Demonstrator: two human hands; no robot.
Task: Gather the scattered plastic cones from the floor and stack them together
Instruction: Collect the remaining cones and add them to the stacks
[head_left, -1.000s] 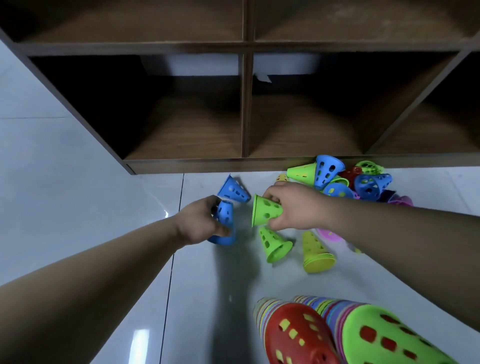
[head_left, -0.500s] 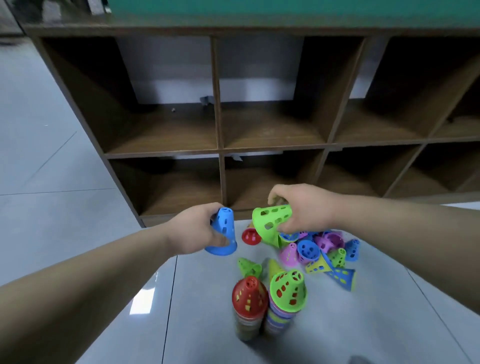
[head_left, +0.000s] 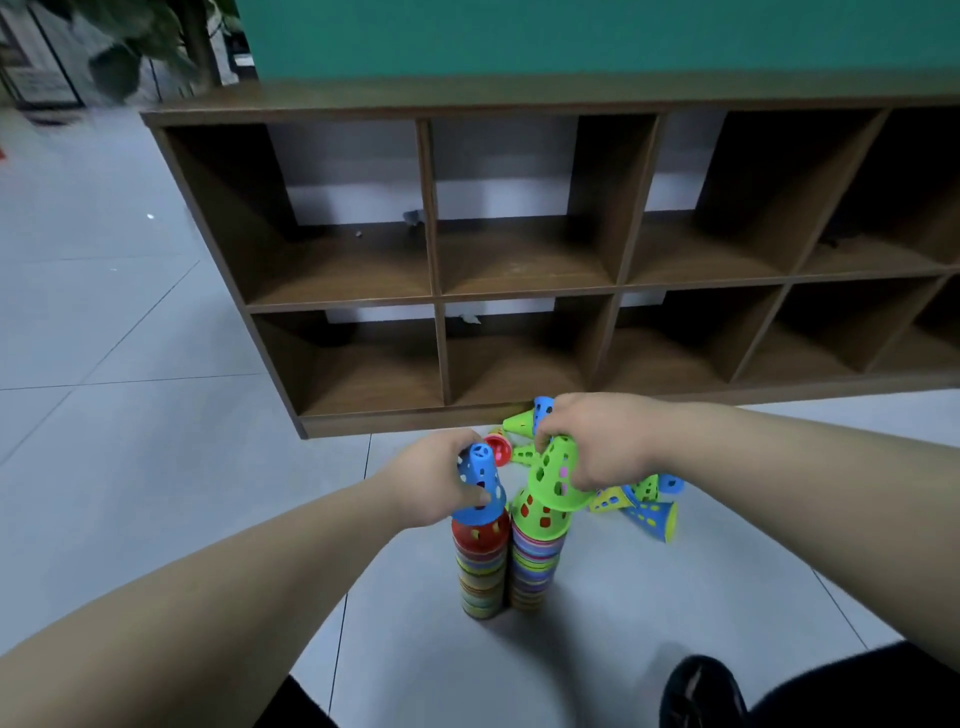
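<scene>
Left hand (head_left: 434, 480): fingers curled round the blue cone (head_left: 482, 488), thumb across its lower wall. Cone upright, rim seated on the red-topped stack (head_left: 480, 566) directly beneath the fingers.

Right hand (head_left: 597, 444): fingers wrapped over the narrow end of the green cone (head_left: 550, 483). Cone tilted, rim resting on the green-topped stack (head_left: 537, 558) below the fingertips.

Stacks side by side, touching.

Loose cones (head_left: 647, 512) lie on the floor (head_left: 156, 467) just beyond and right of the right fingers.

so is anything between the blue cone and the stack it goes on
Nothing visible. The left hand holds the blue cone right over the red top of the left stack; the right hand holds the green cone over the neighbouring stack.
</scene>
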